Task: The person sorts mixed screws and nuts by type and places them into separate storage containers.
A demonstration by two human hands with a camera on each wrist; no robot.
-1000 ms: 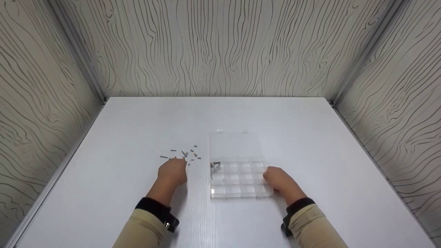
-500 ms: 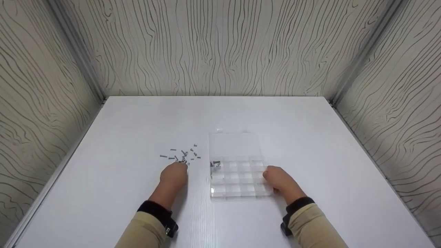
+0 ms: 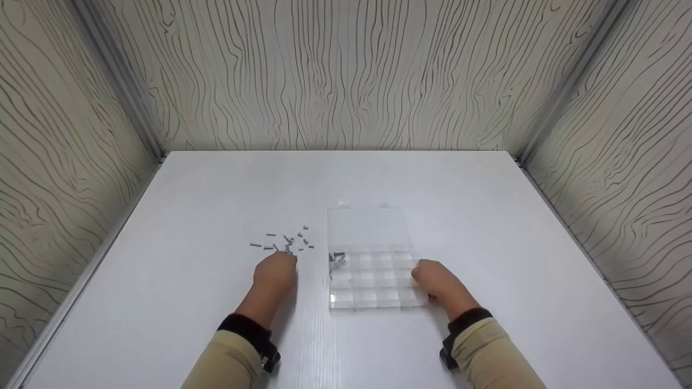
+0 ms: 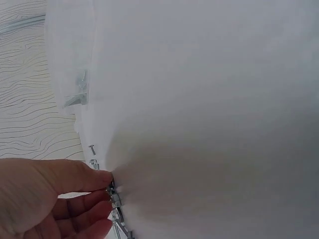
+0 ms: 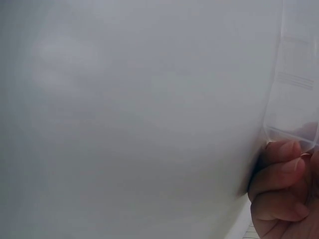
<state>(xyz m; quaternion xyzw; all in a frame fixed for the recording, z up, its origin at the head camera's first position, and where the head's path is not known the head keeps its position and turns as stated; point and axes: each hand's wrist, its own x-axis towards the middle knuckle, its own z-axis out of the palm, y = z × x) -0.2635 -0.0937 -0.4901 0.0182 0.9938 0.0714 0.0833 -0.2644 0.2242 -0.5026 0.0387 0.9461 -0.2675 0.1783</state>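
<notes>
A clear plastic compartment box (image 3: 373, 279) lies on the white table, its lid (image 3: 367, 227) folded back flat behind it. My right hand (image 3: 439, 282) grips the box's right side; in the right wrist view curled fingers (image 5: 279, 174) sit at its corner. Left of the box, several small metal screws (image 3: 287, 239) lie scattered. My left hand (image 3: 274, 274) is at the near edge of this pile. In the left wrist view its thumb and fingertips (image 4: 104, 178) pinch a small screw (image 4: 111, 188), with other screws right against them.
Several screws (image 3: 338, 255) sit in the box's back left compartment. Wood-patterned panels (image 3: 335, 75) stand behind and at both sides of the table (image 3: 178, 227). Black bands (image 3: 246, 329) are on both wrists.
My left hand drew back from over the screws, uncovering some, then shifted slightly right to the pile's near edge. The right hand and the box stayed in place.
</notes>
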